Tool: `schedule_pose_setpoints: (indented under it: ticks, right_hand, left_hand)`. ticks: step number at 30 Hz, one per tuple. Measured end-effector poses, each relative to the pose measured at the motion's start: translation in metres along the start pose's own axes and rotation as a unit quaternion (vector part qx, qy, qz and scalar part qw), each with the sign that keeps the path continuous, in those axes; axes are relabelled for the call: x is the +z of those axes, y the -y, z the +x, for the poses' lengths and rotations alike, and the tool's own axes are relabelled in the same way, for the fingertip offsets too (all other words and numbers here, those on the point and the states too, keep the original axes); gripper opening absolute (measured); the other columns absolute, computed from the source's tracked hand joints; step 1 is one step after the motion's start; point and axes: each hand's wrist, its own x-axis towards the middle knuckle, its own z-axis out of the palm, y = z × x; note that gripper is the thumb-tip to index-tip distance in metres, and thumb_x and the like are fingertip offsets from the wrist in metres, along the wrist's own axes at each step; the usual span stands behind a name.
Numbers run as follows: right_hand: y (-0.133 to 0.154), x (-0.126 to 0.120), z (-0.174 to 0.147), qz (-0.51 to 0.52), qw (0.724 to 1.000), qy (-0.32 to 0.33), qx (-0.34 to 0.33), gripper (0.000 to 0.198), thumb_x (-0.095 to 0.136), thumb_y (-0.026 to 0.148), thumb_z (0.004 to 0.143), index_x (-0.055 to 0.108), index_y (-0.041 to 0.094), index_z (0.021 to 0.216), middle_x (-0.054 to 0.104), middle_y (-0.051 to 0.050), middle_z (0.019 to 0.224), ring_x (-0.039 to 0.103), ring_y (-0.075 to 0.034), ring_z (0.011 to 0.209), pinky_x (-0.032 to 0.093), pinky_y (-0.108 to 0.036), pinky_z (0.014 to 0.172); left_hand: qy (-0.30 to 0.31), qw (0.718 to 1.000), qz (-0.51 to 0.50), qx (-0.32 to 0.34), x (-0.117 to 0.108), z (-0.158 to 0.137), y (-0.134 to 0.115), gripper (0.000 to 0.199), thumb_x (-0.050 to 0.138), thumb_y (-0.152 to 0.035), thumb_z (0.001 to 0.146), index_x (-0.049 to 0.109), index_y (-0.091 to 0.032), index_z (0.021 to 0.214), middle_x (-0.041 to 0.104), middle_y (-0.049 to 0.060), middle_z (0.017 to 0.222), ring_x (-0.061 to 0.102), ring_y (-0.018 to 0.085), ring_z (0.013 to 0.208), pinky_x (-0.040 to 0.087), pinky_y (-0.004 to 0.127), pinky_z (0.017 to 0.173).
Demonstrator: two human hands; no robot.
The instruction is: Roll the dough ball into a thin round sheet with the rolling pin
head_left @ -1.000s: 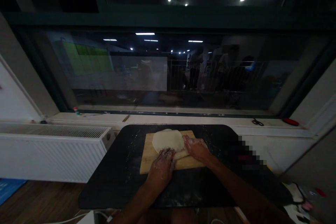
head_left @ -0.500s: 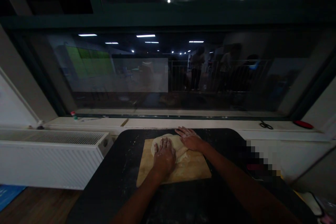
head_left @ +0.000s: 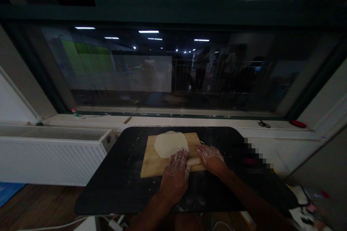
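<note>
A round, flattened sheet of dough (head_left: 170,144) lies on the wooden board (head_left: 154,166), towards its far side. My left hand (head_left: 176,171) is dusted with flour; its fingers stretch forward, flat, over the near edge of the dough. Between my hands is a pale, roll-shaped piece (head_left: 194,161); whether it is a floured rolling pin or dough I cannot tell. Its left end meets the thumb side of my left hand. My right hand (head_left: 213,158), floury too, closes over its right end at the board's right edge, hiding that end.
The board rests on a black table (head_left: 116,187) with flour specks. A white radiator (head_left: 54,155) stands to the left. Behind is a windowsill (head_left: 151,120) with scissors (head_left: 264,124), a red oval item (head_left: 297,124) and a small red-capped bottle (head_left: 74,112). Cables hang below the table.
Both hands have drawn back towards me, my right hand also shifting right. The dough sheet is now largely uncovered, and the pale roll shows between my hands. The view has tilted down slightly.
</note>
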Motion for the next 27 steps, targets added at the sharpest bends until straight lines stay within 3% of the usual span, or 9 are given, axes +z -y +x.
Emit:
schedule_pose_setpoints:
  ticks: [3, 7, 10, 12, 15, 18, 22, 25, 27]
  right_hand:
    - [0.000, -0.017, 0.024, -0.022, 0.998, 0.059, 0.031, 0.051, 0.018, 0.037, 0.105, 0.061, 0.019, 0.128, 0.073, -0.013, 0.110, 0.069, -0.025, 0.099, 0.048, -0.038, 0.087]
    - [0.003, -0.033, 0.077, -0.042, 0.994, 0.068, 0.073, 0.051, 0.019, 0.041, 0.105, 0.060, 0.020, 0.126, 0.074, -0.013, 0.100, 0.070, -0.025, 0.094, 0.049, -0.038, 0.084]
    - [0.013, -0.024, 0.102, -0.033, 0.995, 0.070, 0.066, 0.046, 0.023, 0.039, 0.105, 0.063, 0.021, 0.120, 0.073, -0.012, 0.102, 0.068, -0.024, 0.097, 0.048, -0.036, 0.086]
    - [0.020, -0.012, 0.105, -0.031, 0.995, 0.066, 0.064, 0.043, 0.027, 0.037, 0.104, 0.063, 0.022, 0.123, 0.071, -0.013, 0.114, 0.063, -0.025, 0.108, 0.046, -0.038, 0.091]
    - [0.026, 0.005, 0.093, -0.025, 0.997, 0.036, 0.059, 0.044, 0.028, 0.037, 0.105, 0.051, 0.024, 0.140, 0.053, -0.011, 0.144, 0.046, -0.028, 0.132, 0.037, -0.045, 0.104]
    - [0.026, 0.012, 0.063, 0.002, 0.999, 0.008, 0.038, 0.046, 0.027, 0.036, 0.105, 0.047, 0.022, 0.144, 0.042, -0.009, 0.154, 0.038, -0.027, 0.139, 0.031, -0.046, 0.110]
    - [0.025, 0.008, 0.013, 0.047, 0.998, -0.029, 0.009, 0.047, 0.034, 0.043, 0.104, 0.048, 0.021, 0.144, 0.054, -0.010, 0.144, 0.045, -0.026, 0.132, 0.025, -0.047, 0.114]
    - [0.027, 0.004, -0.013, 0.074, 0.996, -0.056, 0.015, 0.046, 0.047, 0.051, 0.099, 0.057, 0.023, 0.134, 0.063, -0.010, 0.130, 0.052, -0.027, 0.121, 0.028, -0.046, 0.112]
    - [0.027, 0.003, -0.020, 0.089, 0.993, -0.068, 0.020, 0.039, 0.053, 0.052, 0.096, 0.064, 0.025, 0.122, 0.065, -0.009, 0.122, 0.055, -0.027, 0.116, 0.034, -0.044, 0.107]
  left_hand:
    - [0.016, 0.999, 0.004, -0.031, -0.011, 0.013, 0.013, 0.054, 0.028, -0.031, 0.102, 0.031, -0.006, 0.150, 0.039, 0.018, 0.155, 0.033, 0.025, 0.145, 0.034, 0.045, 0.118]
    - [0.021, 0.993, 0.077, -0.089, -0.023, 0.058, 0.049, 0.051, 0.028, -0.028, 0.101, 0.035, -0.013, 0.150, 0.037, 0.013, 0.157, 0.027, 0.026, 0.148, 0.025, 0.050, 0.120]
    - [0.025, 0.988, 0.096, -0.121, -0.019, 0.083, 0.076, 0.052, 0.029, -0.026, 0.099, 0.037, -0.012, 0.148, 0.041, 0.017, 0.154, 0.032, 0.030, 0.145, 0.027, 0.058, 0.117]
    - [0.031, 0.986, 0.102, -0.130, -0.012, 0.088, 0.086, 0.052, 0.032, -0.023, 0.097, 0.039, -0.012, 0.147, 0.047, 0.018, 0.149, 0.036, 0.032, 0.143, 0.029, 0.061, 0.114]
    - [0.034, 0.986, 0.107, -0.125, -0.004, 0.078, 0.083, 0.052, 0.032, -0.023, 0.097, 0.040, -0.013, 0.148, 0.047, 0.017, 0.150, 0.035, 0.032, 0.144, 0.026, 0.061, 0.116]
    - [0.031, 0.990, 0.103, -0.094, -0.003, 0.050, 0.064, 0.051, 0.031, -0.027, 0.099, 0.041, -0.012, 0.147, 0.041, 0.016, 0.154, 0.031, 0.031, 0.146, 0.021, 0.057, 0.120]
    - [0.016, 0.998, 0.055, -0.016, -0.008, 0.011, 0.044, 0.053, 0.033, -0.036, 0.101, 0.035, -0.015, 0.151, 0.037, 0.012, 0.157, 0.028, 0.028, 0.147, 0.018, 0.053, 0.122]
    - [0.052, 0.998, -0.016, 0.018, -0.019, 0.008, 0.061, 0.051, 0.032, -0.037, 0.102, 0.032, -0.025, 0.152, 0.044, 0.005, 0.154, 0.038, 0.020, 0.142, 0.028, 0.043, 0.120]
    - [0.056, 0.996, -0.001, -0.066, -0.030, 0.025, 0.086, 0.048, 0.033, -0.036, 0.101, 0.042, -0.023, 0.146, 0.050, 0.007, 0.149, 0.043, 0.022, 0.139, 0.034, 0.041, 0.116]
